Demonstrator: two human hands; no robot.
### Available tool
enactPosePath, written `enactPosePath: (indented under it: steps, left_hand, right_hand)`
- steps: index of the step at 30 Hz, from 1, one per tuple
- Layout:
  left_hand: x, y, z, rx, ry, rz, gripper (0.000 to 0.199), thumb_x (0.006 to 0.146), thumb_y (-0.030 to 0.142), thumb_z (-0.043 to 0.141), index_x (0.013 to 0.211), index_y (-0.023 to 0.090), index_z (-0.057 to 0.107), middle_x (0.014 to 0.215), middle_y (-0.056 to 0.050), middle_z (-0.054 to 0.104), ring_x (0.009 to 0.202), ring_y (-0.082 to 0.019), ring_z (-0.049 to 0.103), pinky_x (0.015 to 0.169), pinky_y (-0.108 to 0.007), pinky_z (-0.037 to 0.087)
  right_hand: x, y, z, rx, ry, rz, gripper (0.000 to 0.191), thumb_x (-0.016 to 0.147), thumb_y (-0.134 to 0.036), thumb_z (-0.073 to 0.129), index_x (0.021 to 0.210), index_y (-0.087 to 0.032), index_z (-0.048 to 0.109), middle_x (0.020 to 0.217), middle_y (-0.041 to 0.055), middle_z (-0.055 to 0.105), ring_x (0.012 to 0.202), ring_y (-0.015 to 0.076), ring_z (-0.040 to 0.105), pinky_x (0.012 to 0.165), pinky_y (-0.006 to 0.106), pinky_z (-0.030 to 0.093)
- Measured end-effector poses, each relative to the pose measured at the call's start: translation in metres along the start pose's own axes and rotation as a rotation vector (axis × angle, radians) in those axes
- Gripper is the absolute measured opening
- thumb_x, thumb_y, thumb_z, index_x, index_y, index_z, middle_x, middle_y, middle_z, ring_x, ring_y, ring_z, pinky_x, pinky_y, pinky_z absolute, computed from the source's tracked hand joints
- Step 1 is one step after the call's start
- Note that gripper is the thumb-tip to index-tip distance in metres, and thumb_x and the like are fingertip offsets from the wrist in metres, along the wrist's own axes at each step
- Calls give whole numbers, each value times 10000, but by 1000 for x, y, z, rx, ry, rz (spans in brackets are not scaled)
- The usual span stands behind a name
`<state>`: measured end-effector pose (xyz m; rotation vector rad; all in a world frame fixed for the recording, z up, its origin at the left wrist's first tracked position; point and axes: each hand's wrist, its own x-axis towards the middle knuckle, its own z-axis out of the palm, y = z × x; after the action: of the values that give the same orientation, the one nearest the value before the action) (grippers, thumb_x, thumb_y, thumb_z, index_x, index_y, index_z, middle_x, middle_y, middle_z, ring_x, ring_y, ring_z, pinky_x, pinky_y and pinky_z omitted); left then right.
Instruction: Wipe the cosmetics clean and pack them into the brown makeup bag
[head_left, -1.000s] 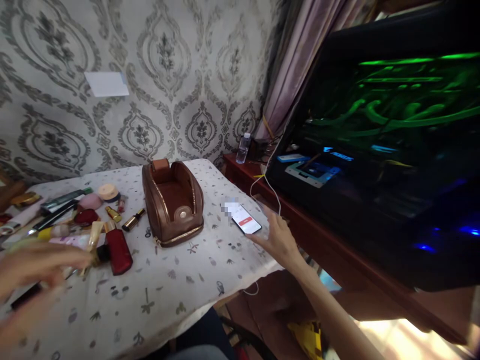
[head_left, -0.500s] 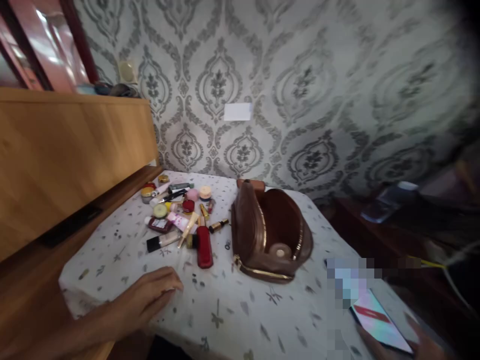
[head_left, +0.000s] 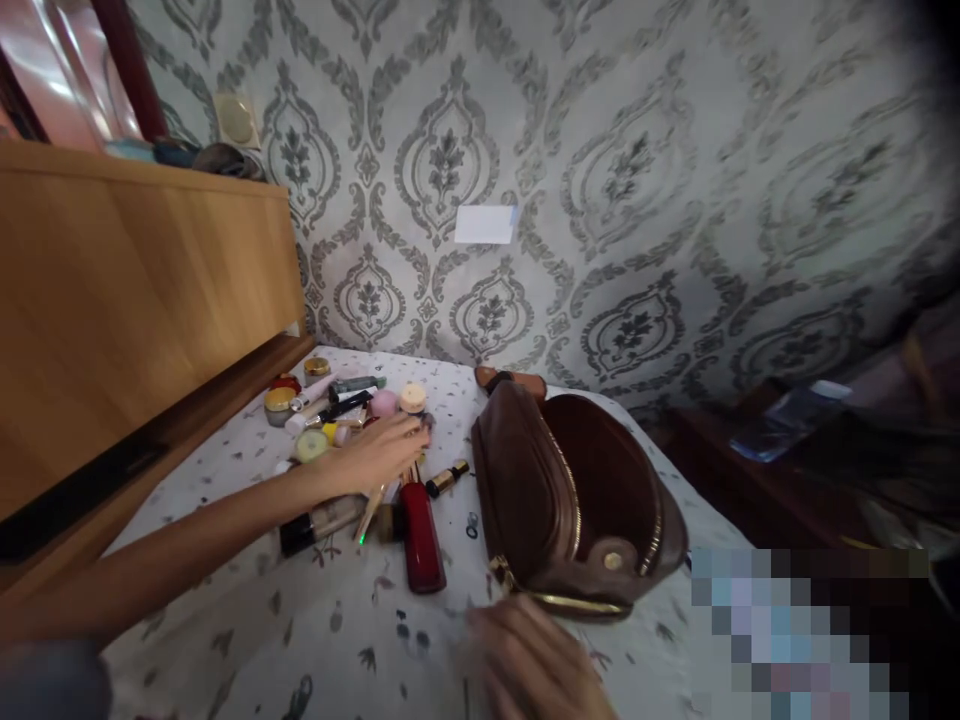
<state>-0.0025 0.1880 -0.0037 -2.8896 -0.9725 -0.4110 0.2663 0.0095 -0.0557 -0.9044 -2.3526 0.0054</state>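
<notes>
My left hand (head_left: 382, 455) reaches over a cluster of cosmetics, its fingers stretched forward near a yellow-capped jar (head_left: 412, 400). Whether the fingertips touch anything is hidden. Just in front of that hand lie a long red case (head_left: 422, 540) and a small dark vial with a gold label (head_left: 448, 478). My right hand (head_left: 540, 655) is smeared by motion below the near side of a brown leather bag (head_left: 517, 480). That bag stands with its zip undone and its inside showing.
A round pale-green jar (head_left: 311, 445), a clear tube with a black cap (head_left: 322, 525) and a pink sponge (head_left: 383, 403) lie on the patterned tablecloth (head_left: 337, 640). A wooden cabinet (head_left: 150, 260) borders the left. A brown object (head_left: 529, 386) lies behind the bag.
My left hand has moved forward from the near tablecloth to over the cosmetics. My right hand, earlier at a phone on the far right, has come left to the bag's near side.
</notes>
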Motion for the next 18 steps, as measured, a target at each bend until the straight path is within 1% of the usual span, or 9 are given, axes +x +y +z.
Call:
enactPosePath:
  steps: [2, 4, 5, 7, 9, 11, 14, 16, 18]
  left_hand:
    - [44, -30, 17, 67, -80, 6, 245, 976, 189, 412, 1093, 158, 624, 1145, -146, 596, 1133, -288, 519, 1002, -442, 411]
    - [77, -63, 34, 72, -168, -90, 332, 941, 184, 459, 1247, 195, 589, 1332, -159, 533, 1303, -333, 423, 1084, -515, 323]
    - [88, -79, 41, 39, -220, -175, 400, 915, 196, 504, 1311, 227, 558, 1427, -149, 474, 1370, -346, 363, 1108, -532, 289]
    - [99, -108, 53, -9, -302, -236, 532, 838, 277, 626, 1360, 257, 529, 1400, -134, 515, 1307, -353, 451, 1053, -497, 367]
    - [100, -128, 59, -54, -359, -260, 630, 767, 341, 693, 1371, 297, 517, 1288, -79, 596, 1142, -299, 581, 969, -401, 444]
    - [98, -139, 63, -79, -364, -284, 656, 759, 371, 687, 1384, 312, 498, 1237, -44, 613, 1035, -252, 628, 914, -336, 470]
    - [97, -145, 66, -80, -297, -349, 689, 811, 348, 617, 1459, 265, 398, 1310, -82, 549, 1036, -247, 633, 908, -331, 477]
    - [97, -144, 67, -74, -249, -402, 763, 816, 307, 598, 1510, 214, 294, 1364, -127, 495, 1075, -262, 621, 928, -350, 477]
    - [95, -141, 64, -77, -219, -447, 843, 788, 269, 617, 1528, 160, 228, 1387, -167, 465, 1118, -286, 601, 949, -373, 475]
  right_hand:
    - [39, -3, 27, 61, -15, -16, 437, 883, -170, 561, 1311, -254, 573, 1134, 83, 724, 1009, 240, 704, 876, 363, 619]
    - [61, 1, 50, 93, 21, 99, 424, 886, -151, 548, 1304, -224, 569, 1203, 122, 674, 1081, 251, 666, 917, 388, 601]
    - [64, 5, 59, 106, 51, 153, 425, 891, -155, 541, 1312, -215, 559, 1180, 133, 663, 1058, 251, 665, 890, 387, 608]
    - [63, 12, 73, 127, 90, 266, 435, 905, -176, 538, 1338, -216, 532, 1170, 139, 636, 1052, 256, 657, 878, 396, 609]
    - [59, 17, 84, 130, 126, 365, 463, 919, -201, 535, 1379, -230, 494, 1233, 145, 597, 1115, 269, 635, 910, 417, 596]
    - [59, 18, 93, 121, 155, 448, 513, 937, -232, 515, 1444, -250, 435, 1380, 157, 516, 1252, 294, 567, 990, 466, 553]
    - [67, 21, 105, 143, 137, 546, 570, 967, -330, 482, 1519, -261, 358, 1562, 159, 343, 1418, 334, 411, 1101, 541, 445]
    - [75, 27, 112, 209, 105, 614, 571, 970, -396, 473, 1513, -239, 386, 1574, 164, 334, 1450, 342, 366, 1133, 548, 401]
    - [81, 35, 117, 279, 101, 688, 546, 969, -421, 459, 1480, -231, 443, 1524, 147, 416, 1459, 330, 356, 1138, 528, 397]
